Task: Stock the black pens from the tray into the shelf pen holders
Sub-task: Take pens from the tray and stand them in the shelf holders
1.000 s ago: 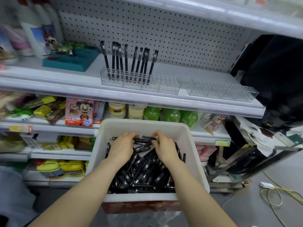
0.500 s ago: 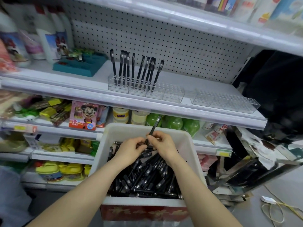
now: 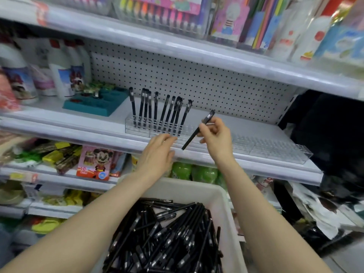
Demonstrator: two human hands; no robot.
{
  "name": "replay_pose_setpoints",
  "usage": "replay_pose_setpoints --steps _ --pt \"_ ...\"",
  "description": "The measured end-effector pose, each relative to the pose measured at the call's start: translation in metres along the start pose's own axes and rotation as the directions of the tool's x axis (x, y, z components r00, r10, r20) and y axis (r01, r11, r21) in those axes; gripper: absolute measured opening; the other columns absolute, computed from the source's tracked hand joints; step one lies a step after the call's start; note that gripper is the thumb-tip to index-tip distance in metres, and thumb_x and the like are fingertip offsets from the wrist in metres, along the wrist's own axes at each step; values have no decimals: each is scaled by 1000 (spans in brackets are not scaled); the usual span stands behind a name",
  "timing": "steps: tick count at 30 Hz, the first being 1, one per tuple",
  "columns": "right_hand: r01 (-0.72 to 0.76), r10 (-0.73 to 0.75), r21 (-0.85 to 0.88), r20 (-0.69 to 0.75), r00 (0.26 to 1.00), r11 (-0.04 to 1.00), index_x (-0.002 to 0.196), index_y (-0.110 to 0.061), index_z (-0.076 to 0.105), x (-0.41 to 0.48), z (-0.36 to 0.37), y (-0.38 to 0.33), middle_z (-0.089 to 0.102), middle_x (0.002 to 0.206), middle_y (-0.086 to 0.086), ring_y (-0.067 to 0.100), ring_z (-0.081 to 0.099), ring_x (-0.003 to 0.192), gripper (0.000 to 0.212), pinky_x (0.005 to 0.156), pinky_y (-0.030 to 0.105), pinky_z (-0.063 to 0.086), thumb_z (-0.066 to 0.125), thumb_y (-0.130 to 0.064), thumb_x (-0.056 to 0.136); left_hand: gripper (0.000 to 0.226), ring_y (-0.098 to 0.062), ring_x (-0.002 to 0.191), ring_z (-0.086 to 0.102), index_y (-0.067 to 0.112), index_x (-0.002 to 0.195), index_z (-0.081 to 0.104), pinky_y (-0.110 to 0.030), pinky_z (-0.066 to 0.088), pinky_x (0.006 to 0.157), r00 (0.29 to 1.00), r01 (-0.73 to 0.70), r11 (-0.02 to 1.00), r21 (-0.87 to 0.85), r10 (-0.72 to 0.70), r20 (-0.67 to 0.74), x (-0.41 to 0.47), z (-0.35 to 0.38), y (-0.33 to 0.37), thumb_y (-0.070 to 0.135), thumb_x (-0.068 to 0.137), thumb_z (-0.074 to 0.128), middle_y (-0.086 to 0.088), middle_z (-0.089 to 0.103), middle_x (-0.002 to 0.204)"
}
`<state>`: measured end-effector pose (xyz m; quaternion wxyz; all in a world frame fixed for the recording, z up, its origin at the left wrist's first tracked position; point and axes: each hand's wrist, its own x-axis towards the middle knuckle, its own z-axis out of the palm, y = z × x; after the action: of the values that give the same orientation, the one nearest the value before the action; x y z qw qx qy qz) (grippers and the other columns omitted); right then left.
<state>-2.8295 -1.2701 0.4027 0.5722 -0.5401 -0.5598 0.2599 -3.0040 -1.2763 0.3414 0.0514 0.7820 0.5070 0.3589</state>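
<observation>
Head view: holder [image 3: 137, 131] beyond the left hand's [image 3: 156, 154] relaxed fingers is mostly unfilled, right hand [image 3: 216, 138] pinches one pen [image 3: 190, 139], tray [image 3: 224, 198] heaped.

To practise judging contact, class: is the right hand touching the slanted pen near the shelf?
Touching. The head view shows the right hand pinching the pen between thumb and fingers.

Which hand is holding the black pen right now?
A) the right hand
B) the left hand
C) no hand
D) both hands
A: the right hand pinches the black pen in front of the shelf, while the left hand reaches out with straight fingers and holds nothing.
</observation>
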Motion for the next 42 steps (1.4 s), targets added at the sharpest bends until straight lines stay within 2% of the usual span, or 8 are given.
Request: replay_pose_setpoints --steps 5,11,15,24,27,32,35,42 --pt "111 -121 -132 -72 990 985 95 -20 56 48 -6 -17 68 88 5 19 70 75 2 63 32 59 59 -21 96 58 -26 139 29 18 147 37 -41 23 117 998 -57 954 293 56 13 39 1 -13 21 92 58 -6 36 150" --pt "170 -180 -263 -16 984 950 100 -13 57 76 13 -9 68 86 2 16 68 75 8 65 34 59 56 -21 97 64 -31 130 41 17 140 47 -44 30 111 993 -103 917 387 120 -21 43 11 -28 9 81 70 -10 49 140" --pt "148 -125 -382 85 989 912 96 -14 56 82 26 9 68 82 3 25 67 77 8 71 45 57 56 -22 96 66 -32 130 40 17 140 46 -46 32 112 992 -97 917 387 120 -35 42 13 -29 9 79 71 -9 48 140" --pt "127 -82 -451 119 990 883 93 -12 53 74 36 22 66 80 6 26 56 73 13 58 28 32 52 -24 99 77 -28 133 36 20 141 43 -48 33 112 993 -67 920 386 99 -66 40 20 -30 2 73 75 -8 47 141" --pt "116 -66 -468 122 990 876 96 -8 58 72 36 23 67 82 10 28 59 75 17 57 32 40 52 -24 99 78 -29 134 35 21 142 41 -48 32 113 995 -55 918 393 83 -56 40 21 -29 3 73 75 -8 45 142" --pt "132 -101 -477 90 991 869 119 -11 60 58 26 21 67 93 0 20 62 89 25 80 33 50 58 -21 96 80 -26 142 23 26 149 27 -45 22 118 998 -68 928 366 65 20 42 13 -30 7 82 68 -4 31 152" --pt "172 -156 -446 72 985 879 122 -15 59 30 18 19 63 93 -3 11 58 85 26 75 20 47 59 -17 96 77 -23 145 16 26 151 22 -44 17 120 998 -58 959 276 50 35 34 8 -28 12 88 63 -2 24 156" --pt "166 -105 -564 139 985 809 104 -18 68 -60 0 49 71 92 -4 15 64 84 14 79 33 51 62 -23 92 47 -28 121 47 18 136 52 -46 43 102 987 -119 989 87 108 121 -39 7 -20 17 89 58 -5 49 136"
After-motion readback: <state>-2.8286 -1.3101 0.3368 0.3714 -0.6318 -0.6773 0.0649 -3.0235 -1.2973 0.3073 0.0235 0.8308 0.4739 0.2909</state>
